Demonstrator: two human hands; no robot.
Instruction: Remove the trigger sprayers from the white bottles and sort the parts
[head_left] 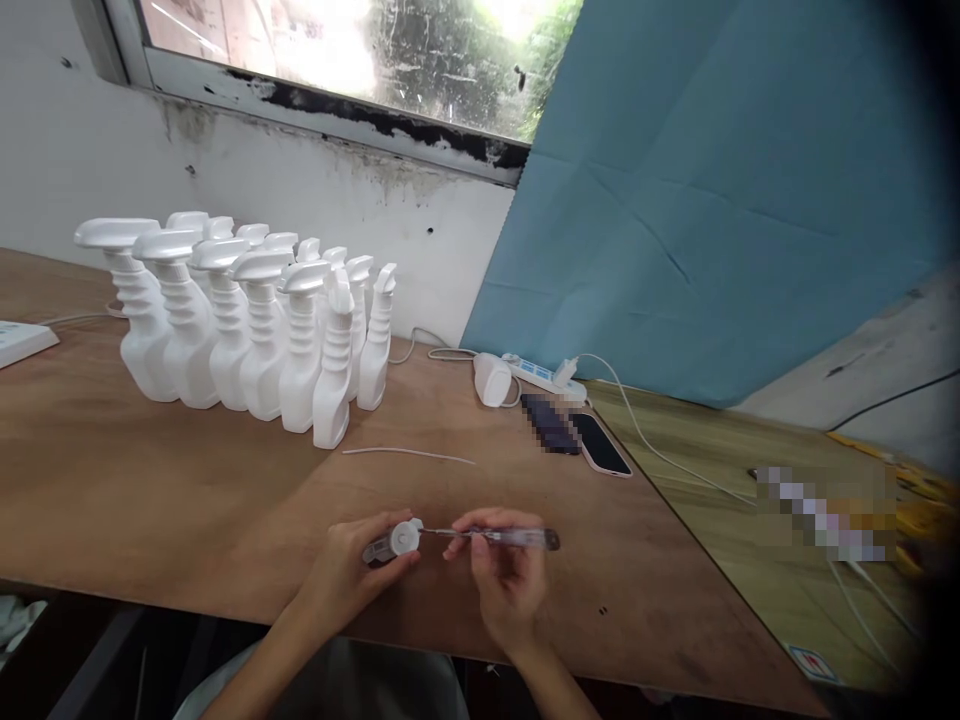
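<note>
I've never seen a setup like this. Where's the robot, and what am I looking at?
There is no robot here: a person works with two bare hands. The one picture comes from a camera worn on the head, looking forward and down, so the forearms enter from the bottom.

The left hand holds a small white part with a round face. The right hand holds a slim tool with a see-through handle, perhaps a screwdriver. Its thin end points at the part; whether it goes inside is too small to tell.

On the brown table stand white spray bottles, grouped at the left. Nearer the hands lies a thin tube; farther right, a phone.
</note>
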